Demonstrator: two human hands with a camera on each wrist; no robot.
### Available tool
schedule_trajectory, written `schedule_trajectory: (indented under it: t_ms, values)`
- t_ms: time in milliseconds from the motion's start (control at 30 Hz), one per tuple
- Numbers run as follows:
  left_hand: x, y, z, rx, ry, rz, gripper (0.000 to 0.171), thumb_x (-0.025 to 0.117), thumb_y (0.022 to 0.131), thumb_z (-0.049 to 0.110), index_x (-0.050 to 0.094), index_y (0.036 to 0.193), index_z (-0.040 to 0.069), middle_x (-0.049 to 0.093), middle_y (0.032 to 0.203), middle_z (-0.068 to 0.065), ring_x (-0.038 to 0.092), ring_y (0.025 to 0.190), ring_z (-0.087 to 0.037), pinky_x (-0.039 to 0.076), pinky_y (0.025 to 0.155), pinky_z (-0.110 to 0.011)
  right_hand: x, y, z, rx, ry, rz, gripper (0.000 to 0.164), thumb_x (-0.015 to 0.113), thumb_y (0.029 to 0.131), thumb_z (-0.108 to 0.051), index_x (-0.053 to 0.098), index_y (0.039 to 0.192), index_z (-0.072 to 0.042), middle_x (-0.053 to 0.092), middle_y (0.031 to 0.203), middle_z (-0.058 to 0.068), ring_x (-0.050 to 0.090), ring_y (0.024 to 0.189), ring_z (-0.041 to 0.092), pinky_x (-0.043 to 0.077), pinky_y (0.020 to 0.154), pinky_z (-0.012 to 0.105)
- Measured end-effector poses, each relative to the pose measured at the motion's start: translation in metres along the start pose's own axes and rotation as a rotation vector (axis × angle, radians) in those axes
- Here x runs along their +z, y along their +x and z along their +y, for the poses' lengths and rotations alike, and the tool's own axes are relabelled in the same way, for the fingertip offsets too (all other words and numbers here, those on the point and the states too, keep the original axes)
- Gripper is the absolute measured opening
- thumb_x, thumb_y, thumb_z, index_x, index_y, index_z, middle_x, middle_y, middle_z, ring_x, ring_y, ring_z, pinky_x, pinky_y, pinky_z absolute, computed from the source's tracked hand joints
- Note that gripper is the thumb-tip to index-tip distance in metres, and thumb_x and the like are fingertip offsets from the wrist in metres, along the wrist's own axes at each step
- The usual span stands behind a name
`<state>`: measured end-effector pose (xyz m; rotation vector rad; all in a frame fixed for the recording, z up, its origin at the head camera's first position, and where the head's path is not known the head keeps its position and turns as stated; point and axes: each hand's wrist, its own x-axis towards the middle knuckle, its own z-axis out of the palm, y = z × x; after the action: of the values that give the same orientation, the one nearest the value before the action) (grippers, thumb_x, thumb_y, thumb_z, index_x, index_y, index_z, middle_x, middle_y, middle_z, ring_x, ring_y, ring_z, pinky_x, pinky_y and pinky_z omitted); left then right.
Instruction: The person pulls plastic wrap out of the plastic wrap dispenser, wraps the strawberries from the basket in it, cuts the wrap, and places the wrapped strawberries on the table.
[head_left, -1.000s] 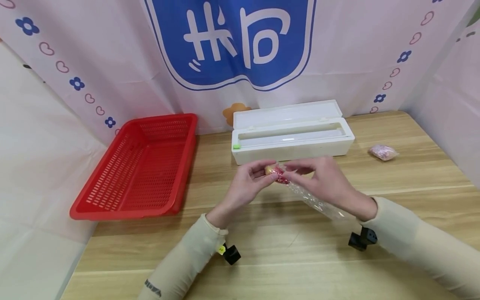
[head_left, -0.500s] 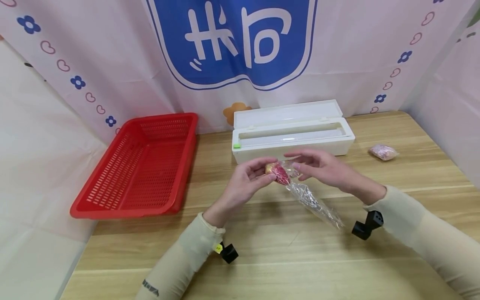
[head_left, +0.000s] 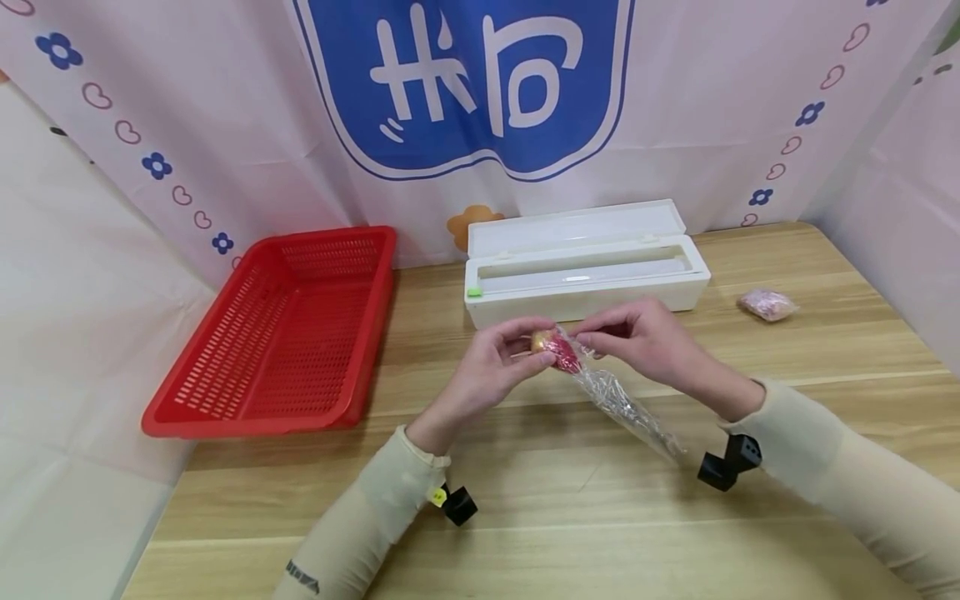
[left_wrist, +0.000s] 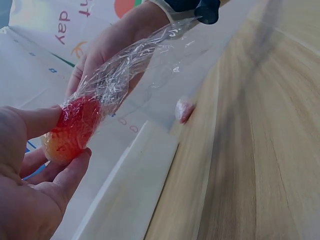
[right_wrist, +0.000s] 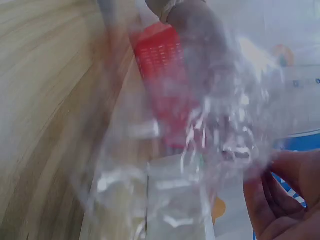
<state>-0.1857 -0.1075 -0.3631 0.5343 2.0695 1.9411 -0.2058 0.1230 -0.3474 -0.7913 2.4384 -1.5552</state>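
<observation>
A small red-and-yellow fruit (left_wrist: 75, 130), its exact kind unclear, is held by my left hand (head_left: 498, 362) between thumb and fingertips. Clear cling film (head_left: 618, 400) covers it, and a long crumpled tail trails down to the right above the table. At the fruit's right end my right hand (head_left: 645, 342) pinches the film between thumb and fingers. Loose film blurs much of the right wrist view and hides the fruit there.
Behind the hands stands a white cling film dispenser (head_left: 588, 298), lid raised, with a green piece at its left end. A red plastic basket (head_left: 352, 358) occupies the left of the wooden table (head_left: 525, 533). Far right lies a film-wrapped piece (head_left: 767, 304).
My right hand drew back from the film with its fingers spread, then came in again and pinches it. The film tail has swung slightly lower. My left hand keeps its hold on the fruit.
</observation>
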Motion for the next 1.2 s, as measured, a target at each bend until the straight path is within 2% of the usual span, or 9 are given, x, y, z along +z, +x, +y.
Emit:
schedule_trajectory:
  t_ms: [233,400,533,700,833,967,1200]
  values:
    - [0.0,-0.001,-0.001,0.039,0.103,-0.024,0.051,0.066,0.087,0.008,0.051,0.135,0.001,0.059,0.121,-0.018,0.062,0.107,-0.023,0.054,0.09,-0.031,0.005,-0.004,-0.009,-0.031,-0.125,0.037,0.015,0.069,0.086,-0.014,0.077,0.099,-0.013,0.073,0.094,0.006,0.062,0.07,0.015,0.051,0.056,0.024]
    - [0.0,0.0,-0.003,0.087,0.137,-0.037,0.04,0.065,0.089,0.01,0.057,0.127,-0.002,0.059,0.12,-0.017,0.062,0.105,-0.022,0.054,0.09,-0.031,0.007,-0.005,-0.012,-0.035,-0.157,0.049,0.015,0.07,0.086,-0.016,0.077,0.099,-0.012,0.074,0.091,0.006,0.06,0.068,0.014,0.051,0.057,0.023]
    - [0.002,-0.001,-0.002,0.098,0.134,-0.021,0.034,0.064,0.09,0.011,0.06,0.122,0.0,0.059,0.118,-0.016,0.061,0.103,-0.019,0.055,0.089,-0.031,0.009,-0.007,-0.015,-0.016,-0.159,0.057,0.016,0.071,0.085,-0.019,0.077,0.099,-0.015,0.074,0.089,0.002,0.061,0.068,0.014,0.052,0.057,0.024]
    - [0.0,-0.002,-0.002,0.096,0.087,-0.023,0.033,0.061,0.092,0.01,0.057,0.123,0.001,0.06,0.116,-0.018,0.061,0.098,-0.017,0.055,0.086,-0.029,0.007,-0.009,-0.019,-0.011,-0.05,0.017,0.018,0.07,0.085,-0.013,0.075,0.103,-0.011,0.075,0.095,0.005,0.068,0.077,0.015,0.057,0.066,0.027]
    - [-0.001,-0.003,-0.003,0.119,0.023,-0.067,0.034,0.057,0.093,0.009,0.054,0.126,0.0,0.059,0.124,-0.019,0.062,0.1,-0.018,0.054,0.09,-0.03,0.004,-0.011,-0.021,-0.007,0.019,-0.008,0.018,0.07,0.084,-0.008,0.073,0.102,-0.007,0.074,0.096,0.009,0.07,0.079,0.021,0.059,0.068,0.032]
    - [-0.001,-0.004,-0.002,0.121,-0.015,-0.093,0.031,0.056,0.094,0.01,0.054,0.124,0.001,0.059,0.126,-0.017,0.062,0.103,-0.019,0.053,0.092,-0.03,0.003,-0.011,-0.02,-0.015,0.026,-0.004,0.015,0.072,0.082,-0.009,0.074,0.096,-0.007,0.074,0.093,0.008,0.069,0.076,0.023,0.058,0.066,0.033]
    - [0.002,-0.004,0.0,0.1,-0.082,-0.099,0.033,0.056,0.094,0.009,0.051,0.124,-0.002,0.057,0.126,-0.02,0.061,0.108,-0.02,0.051,0.096,-0.032,0.006,-0.009,-0.016,-0.081,-0.014,0.007,0.009,0.074,0.081,-0.01,0.077,0.089,-0.01,0.074,0.091,0.006,0.066,0.074,0.014,0.056,0.063,0.026]
